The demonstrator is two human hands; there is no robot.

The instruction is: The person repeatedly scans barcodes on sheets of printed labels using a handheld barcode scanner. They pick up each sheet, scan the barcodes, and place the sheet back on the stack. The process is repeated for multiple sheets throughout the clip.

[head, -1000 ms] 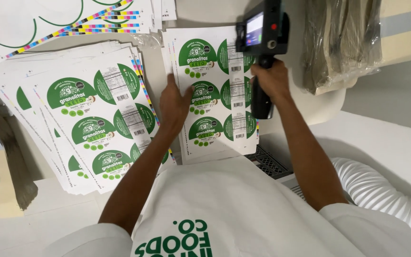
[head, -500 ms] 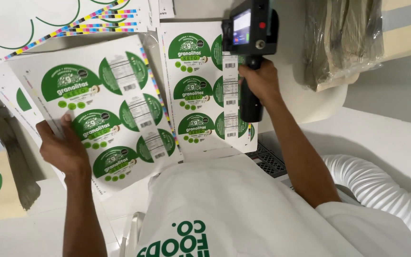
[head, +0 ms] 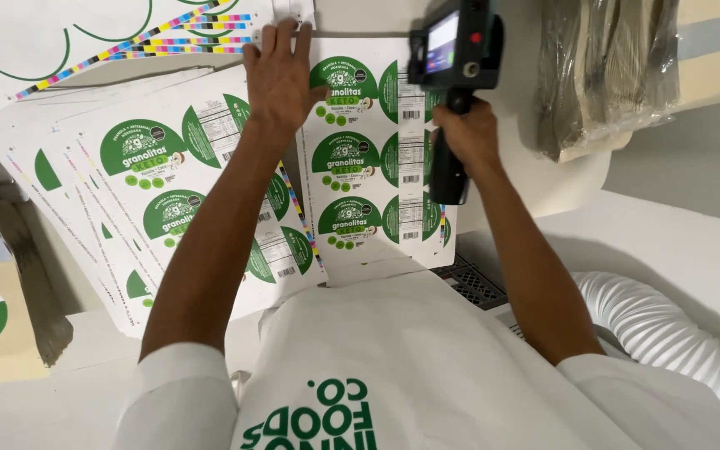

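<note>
Pressing your left hand (head: 277, 79) flat, fingers spread, on the label sheet's (head: 372, 158) top edge while your right hand (head: 460, 137) grips the handheld printer (head: 452, 50) just above it on the bench (head: 677, 242)

A white label sheet (head: 377, 158) printed with round green labels in rows lies flat on the desk, near its far edge. The left hand (head: 277, 71) presses flat on the sheet's far left corner. A black handheld printer (head: 453, 50), with a small lit screen on its rear and a dark grip below, stands upright over the sheet's right edge, held by the right hand (head: 464, 137) around the grip.
</note>
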